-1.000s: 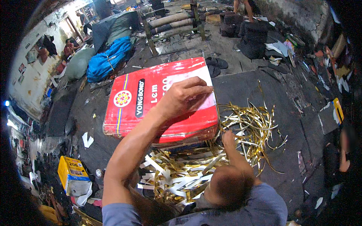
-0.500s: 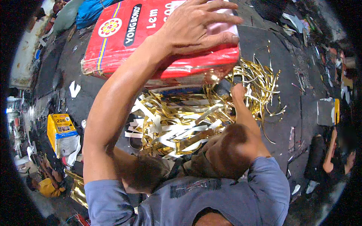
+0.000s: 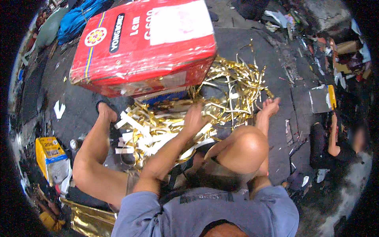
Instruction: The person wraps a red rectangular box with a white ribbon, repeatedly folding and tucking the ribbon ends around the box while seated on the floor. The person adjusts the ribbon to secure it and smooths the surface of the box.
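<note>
My left hand (image 3: pixel 194 119) is low over a heap of gold and white strips (image 3: pixel 158 136) between my legs. Motion smears its fingers, so their grip cannot be made out. At the right edge of the tangled gold strips (image 3: pixel 242 89), my right hand (image 3: pixel 270 107) is closed with fingers curled. Whatever it may hold is too small to name. Just beyond the heap stands a large red carton (image 3: pixel 134 59), wrapped in clear tape, a white patch on its top. Neither hand touches it.
To my left is a yellow, blue and white box (image 3: pixel 53 158), with a gold sheet (image 3: pixel 90 217) nearer me. Blue cloth (image 3: pixel 77 21) lies at the far left. At right, another person (image 3: pixel 343 146) is beside a flat yellow-edged piece (image 3: pixel 321 98). Scraps litter the dark floor.
My left hand has come off the red carton's top and down to the strips. My right hand has moved out to the right edge of the gold tangle. The whole view has shifted.
</note>
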The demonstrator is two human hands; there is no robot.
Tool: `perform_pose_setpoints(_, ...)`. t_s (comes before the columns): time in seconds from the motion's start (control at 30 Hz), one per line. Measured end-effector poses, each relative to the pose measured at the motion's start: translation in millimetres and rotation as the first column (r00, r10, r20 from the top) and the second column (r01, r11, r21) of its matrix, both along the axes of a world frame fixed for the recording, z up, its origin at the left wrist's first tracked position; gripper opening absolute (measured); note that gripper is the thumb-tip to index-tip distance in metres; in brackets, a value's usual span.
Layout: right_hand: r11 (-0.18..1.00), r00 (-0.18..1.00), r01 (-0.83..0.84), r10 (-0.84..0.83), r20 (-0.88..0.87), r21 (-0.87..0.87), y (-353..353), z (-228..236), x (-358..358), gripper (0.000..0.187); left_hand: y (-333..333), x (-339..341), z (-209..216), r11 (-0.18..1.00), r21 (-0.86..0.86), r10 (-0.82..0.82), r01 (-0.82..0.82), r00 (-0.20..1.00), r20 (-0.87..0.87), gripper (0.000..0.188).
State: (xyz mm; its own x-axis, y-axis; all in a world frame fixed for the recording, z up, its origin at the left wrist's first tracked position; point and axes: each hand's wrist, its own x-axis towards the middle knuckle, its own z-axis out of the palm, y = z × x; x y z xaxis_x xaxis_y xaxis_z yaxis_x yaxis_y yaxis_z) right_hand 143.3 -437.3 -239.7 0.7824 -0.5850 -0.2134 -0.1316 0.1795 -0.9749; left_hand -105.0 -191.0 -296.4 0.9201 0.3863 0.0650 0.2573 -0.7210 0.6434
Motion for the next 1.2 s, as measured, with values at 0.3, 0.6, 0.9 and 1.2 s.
perform_pose_setpoints(0.3, -0.123, -0.043, -0.714, 0.99, -0.132, -0.689, 51, -76, -164, 0.046, 4, -21, -44, 0.858, -0.058, -0.494, 0.51, 0.79, -0.362, 0.025)
perform_pose_setpoints(0.6, -0.552, -0.553, -0.833, 0.829, -0.082, 0.035, 105, 96, -110, 0.035, 133, -22, 298, 0.747, -0.079, -0.64, 0.66, 0.683, -0.352, 0.022)
perform_pose_setpoints(0.9, -0.379, -0.367, -0.913, 0.924, -0.105, -0.15, 160, 230, -67, 0.024, 306, -99, 416, 0.961, 0.16, -0.167, 0.224, 0.936, -0.309, 0.024)
perform_pose_setpoints(1.2, -0.314, -0.046, -0.43, 0.944, -0.327, -0.846, 273, 301, -56, 0.03, 322, -43, 367, 0.544, 0.789, 0.183, -0.284, 0.958, 0.218, 0.039)
